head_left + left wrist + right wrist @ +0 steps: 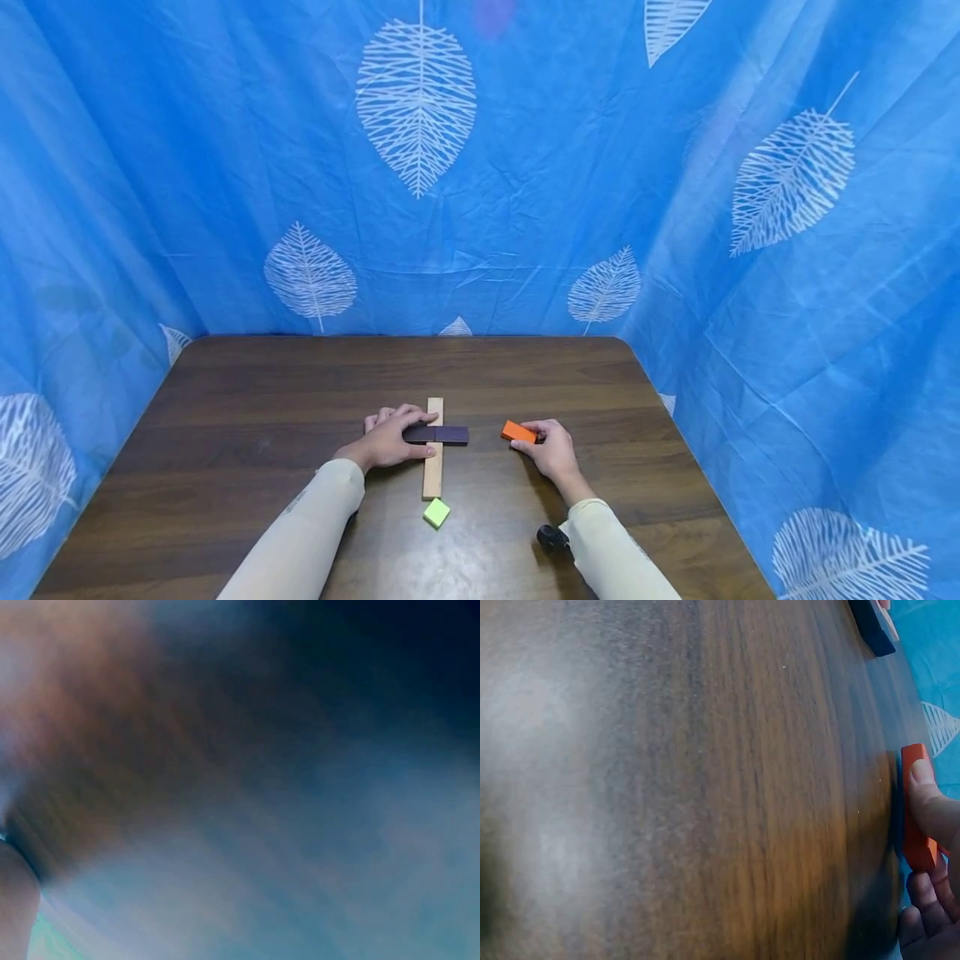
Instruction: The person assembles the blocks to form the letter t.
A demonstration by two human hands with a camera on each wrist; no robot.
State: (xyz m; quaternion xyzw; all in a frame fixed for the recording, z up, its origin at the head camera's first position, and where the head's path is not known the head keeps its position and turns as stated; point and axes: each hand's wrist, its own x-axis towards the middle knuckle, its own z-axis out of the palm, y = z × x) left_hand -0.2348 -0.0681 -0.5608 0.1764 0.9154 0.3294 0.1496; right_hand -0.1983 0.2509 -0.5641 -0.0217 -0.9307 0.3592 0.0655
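An orange rectangular block (pixel 517 432) is pinched between the thumb and fingers of my right hand (pixel 557 454). In the right wrist view, the thumb lies along that block (pixel 916 825), and a shadow falls beside it. Two dark purple blocks (pixel 452 435) lie end to end across a pale wooden strip (pixel 432 479), forming a cross. My left hand (pixel 392 440) reaches over the left dark block, thumb and index finger spread on either side with their tips at the strip. The left wrist view is mostly blurred.
A lime-green block (pixel 437 513) lies just below the strip's near end. Everything rests on a brown wood-grain table (pixel 255 392). A blue curtain (pixel 525 208) with white leaf prints hangs behind and beside it. A small black device (pixel 552 537) sits at the right wrist.
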